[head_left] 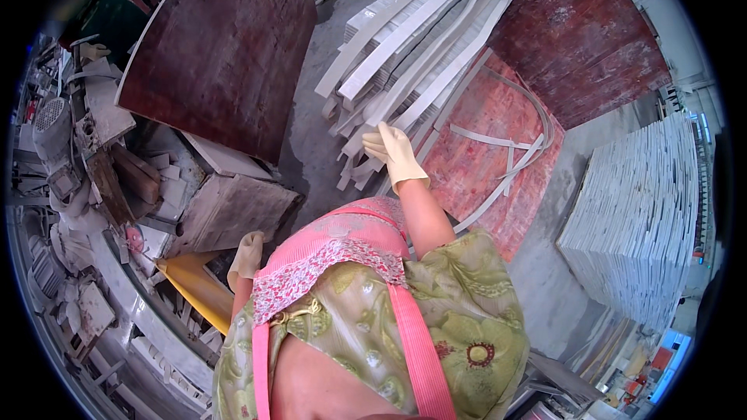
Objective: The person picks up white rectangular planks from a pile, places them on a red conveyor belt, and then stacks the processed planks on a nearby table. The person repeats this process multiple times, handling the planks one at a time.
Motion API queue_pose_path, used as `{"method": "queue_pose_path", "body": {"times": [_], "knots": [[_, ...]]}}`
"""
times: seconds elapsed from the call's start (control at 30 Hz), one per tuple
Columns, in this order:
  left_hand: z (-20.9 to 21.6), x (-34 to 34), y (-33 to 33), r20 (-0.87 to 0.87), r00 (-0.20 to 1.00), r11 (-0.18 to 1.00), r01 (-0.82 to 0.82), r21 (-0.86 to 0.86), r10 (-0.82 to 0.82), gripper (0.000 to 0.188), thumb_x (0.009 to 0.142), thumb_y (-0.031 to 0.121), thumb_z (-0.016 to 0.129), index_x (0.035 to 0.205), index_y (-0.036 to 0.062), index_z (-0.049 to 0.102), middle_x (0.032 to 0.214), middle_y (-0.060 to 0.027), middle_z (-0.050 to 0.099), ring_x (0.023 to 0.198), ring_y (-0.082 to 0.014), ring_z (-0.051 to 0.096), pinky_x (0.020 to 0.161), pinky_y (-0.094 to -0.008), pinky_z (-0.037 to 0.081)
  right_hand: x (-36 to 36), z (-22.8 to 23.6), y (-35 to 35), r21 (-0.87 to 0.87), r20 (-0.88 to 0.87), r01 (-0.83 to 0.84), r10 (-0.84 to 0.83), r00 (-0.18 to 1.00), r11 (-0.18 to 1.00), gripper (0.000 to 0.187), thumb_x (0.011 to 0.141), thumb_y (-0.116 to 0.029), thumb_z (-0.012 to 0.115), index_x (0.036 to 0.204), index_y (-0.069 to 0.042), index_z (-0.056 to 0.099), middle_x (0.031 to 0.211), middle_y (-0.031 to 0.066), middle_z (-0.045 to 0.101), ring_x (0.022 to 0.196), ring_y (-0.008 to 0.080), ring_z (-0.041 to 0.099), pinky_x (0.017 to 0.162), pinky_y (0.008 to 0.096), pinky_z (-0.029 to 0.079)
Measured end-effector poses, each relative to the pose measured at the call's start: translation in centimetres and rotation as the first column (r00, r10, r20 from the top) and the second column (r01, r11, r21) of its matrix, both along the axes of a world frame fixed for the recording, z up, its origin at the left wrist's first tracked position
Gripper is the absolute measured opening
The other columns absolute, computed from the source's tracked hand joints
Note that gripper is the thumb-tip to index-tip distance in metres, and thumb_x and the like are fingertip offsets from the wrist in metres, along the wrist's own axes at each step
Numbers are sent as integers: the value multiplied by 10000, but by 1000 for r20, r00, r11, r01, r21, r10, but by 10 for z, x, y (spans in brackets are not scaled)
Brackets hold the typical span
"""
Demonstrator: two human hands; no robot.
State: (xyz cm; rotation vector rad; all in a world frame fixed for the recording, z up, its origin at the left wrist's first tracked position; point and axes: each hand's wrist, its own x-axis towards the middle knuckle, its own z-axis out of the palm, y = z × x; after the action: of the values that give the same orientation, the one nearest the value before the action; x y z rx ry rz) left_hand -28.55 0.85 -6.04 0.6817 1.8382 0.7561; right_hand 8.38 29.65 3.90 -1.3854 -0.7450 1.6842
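Note:
A pale cream glove covers my right hand, which is out in front of my body. Its fingers are stretched out close together, with nothing seen in them. They are beside the near ends of a stack of long, thin whitish strips; whether they touch is hard to tell. My left hand, gloved the same way, hangs low at my left side, near a yellow metal piece. Its fingers are mostly hidden, so their pose does not show.
Large dark-red boards stand at the left and far right. A reddish board bears loose curved strips. A tall pile of pale sheets rises at the right. Dusty machinery and a block-shaped box crowd the left.

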Motion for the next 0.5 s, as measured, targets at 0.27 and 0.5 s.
{"method": "queue_pose_path", "body": {"times": [0.27,0.5], "knots": [[-48,-27,-40,-8,999,997,-37,-61,37,337,980,225,547,1043,-59,716,926,-96,732,864,-165,652,808,-292,509,0,-9,4,4,219,71,-71,973,997,579,1040,-484,485,1126,78,596,988,227,737,903,297,732,845,376,588],[-65,-33,-40,59,998,996,-6,-87,11,345,985,246,559,1054,-52,719,915,-97,727,859,-171,655,795,-298,513,3,-31,-5,47,193,185,-190,962,982,525,1044,-440,530,1172,65,590,948,219,739,781,296,738,727,392,616]]}}
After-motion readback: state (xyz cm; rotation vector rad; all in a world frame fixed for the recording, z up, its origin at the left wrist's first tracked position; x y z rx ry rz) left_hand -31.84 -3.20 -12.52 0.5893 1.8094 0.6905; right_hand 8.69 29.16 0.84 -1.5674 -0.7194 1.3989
